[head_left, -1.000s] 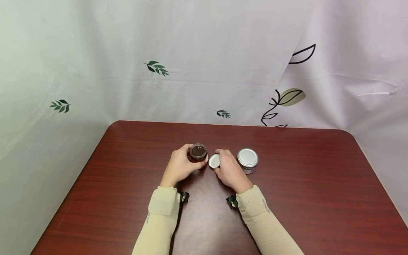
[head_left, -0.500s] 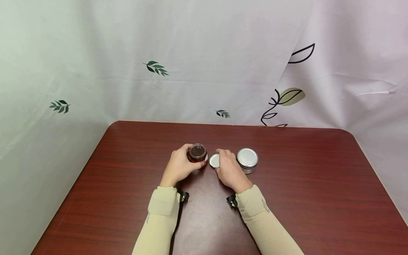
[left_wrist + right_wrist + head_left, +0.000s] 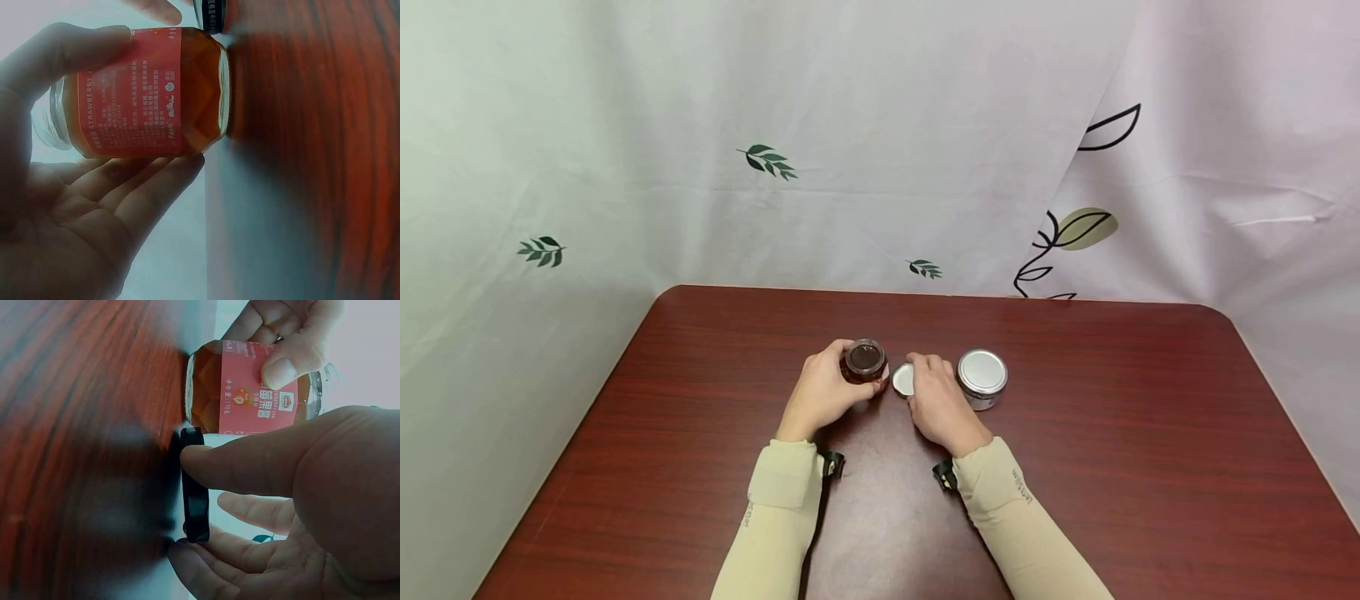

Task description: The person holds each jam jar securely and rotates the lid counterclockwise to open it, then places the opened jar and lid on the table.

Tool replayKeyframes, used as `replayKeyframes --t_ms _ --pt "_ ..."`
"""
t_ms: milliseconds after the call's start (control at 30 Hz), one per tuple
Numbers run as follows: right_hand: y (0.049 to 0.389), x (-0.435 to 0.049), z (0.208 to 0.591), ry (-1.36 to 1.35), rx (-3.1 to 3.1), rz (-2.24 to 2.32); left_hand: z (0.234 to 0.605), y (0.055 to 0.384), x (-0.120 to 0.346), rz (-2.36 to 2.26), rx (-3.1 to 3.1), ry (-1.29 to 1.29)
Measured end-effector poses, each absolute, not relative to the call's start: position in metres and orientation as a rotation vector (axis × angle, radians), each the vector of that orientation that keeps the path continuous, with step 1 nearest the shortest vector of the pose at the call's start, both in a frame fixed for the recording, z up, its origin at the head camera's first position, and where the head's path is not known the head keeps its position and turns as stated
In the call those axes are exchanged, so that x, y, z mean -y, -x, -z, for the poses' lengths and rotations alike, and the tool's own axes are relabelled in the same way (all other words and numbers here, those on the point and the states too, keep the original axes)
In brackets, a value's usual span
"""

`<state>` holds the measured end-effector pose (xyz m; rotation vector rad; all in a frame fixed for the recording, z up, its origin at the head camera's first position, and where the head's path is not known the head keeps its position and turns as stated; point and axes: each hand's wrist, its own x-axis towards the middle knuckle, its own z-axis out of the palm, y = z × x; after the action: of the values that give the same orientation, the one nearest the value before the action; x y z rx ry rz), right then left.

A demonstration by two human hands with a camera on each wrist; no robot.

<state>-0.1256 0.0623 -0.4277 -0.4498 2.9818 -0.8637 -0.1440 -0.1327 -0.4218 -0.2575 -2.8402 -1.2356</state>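
Observation:
In the head view, my left hand (image 3: 822, 390) grips a glass jar (image 3: 866, 360) of reddish-brown jam, which stands upright without a lid. Its red label (image 3: 134, 94) reads "strawberry" in the left wrist view; thumb and fingers lie on opposite sides of the glass. Just right of the jar is a round lid (image 3: 903, 380), its white inside facing up and its rim black. My right hand (image 3: 942, 403) pinches this lid (image 3: 196, 500) by the edge, thumb on the near side and fingertips on the far side, right down at the tabletop.
A second jar (image 3: 982, 375) with a silver lid stands close to the right of my right hand. The reddish-brown wooden table (image 3: 1120, 433) has rounded back corners. Behind it hangs a pale curtain (image 3: 865, 108) printed with leaves.
My right hand has shifted very slightly, and its fingers cover a little more of the lid. The left hand and the jam jar stay in place.

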Motion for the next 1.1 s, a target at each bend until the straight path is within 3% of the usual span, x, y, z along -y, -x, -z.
replayKeyframes --t_ms 1100 --pt "0.1249 -0.0608 0.4305 0.477 -2.997 0.819 0.4211 0.1442 0.1328 1.263 2.882 0.218"
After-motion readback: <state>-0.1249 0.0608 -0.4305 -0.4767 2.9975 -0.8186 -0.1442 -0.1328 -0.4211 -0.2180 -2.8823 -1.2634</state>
